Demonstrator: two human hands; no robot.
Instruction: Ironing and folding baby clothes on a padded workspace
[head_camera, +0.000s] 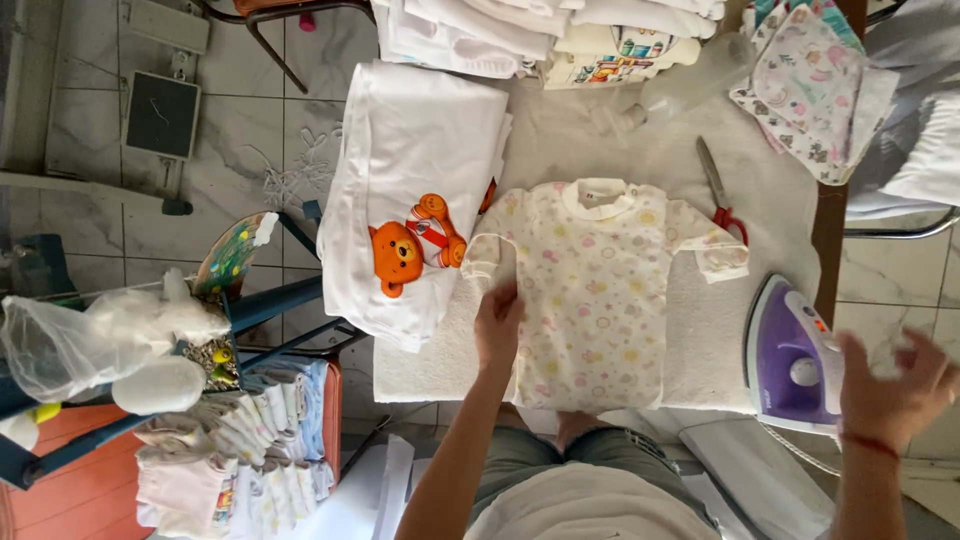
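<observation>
While lying flat on the white towel-covered surface (700, 330), a small patterned baby top (595, 290), cream with pastel dots, spread near the middle, collar toward the far edge, both short sleeves out to the sides. Left hand (497, 325) resting flat on the top's left side near the near edge, fingers (503, 296) released and stretched over the fabric, pinching nothing. Right hand (893, 385) raised beyond the surface's right edge, fingers spread wide and released, blurred, just beside the purple and white steam iron (790, 360), not seen touching it. Iron standing at the near right corner, sole facing the top. Red-handled scissors (720, 195) lying toward the right edge, just past the top's right sleeve. Stack of folded white garments with an orange teddy-bear print (415, 240) overhanging the left edge, touching the top's left sleeve. More folded white and printed clothes (560, 35) along the far edge; patterned cloths (810, 90) at the far right corner. Left of the surface, a blue rack (260, 310) carrying a clear bag (60, 345) and folded baby clothes (250, 440) below.
</observation>
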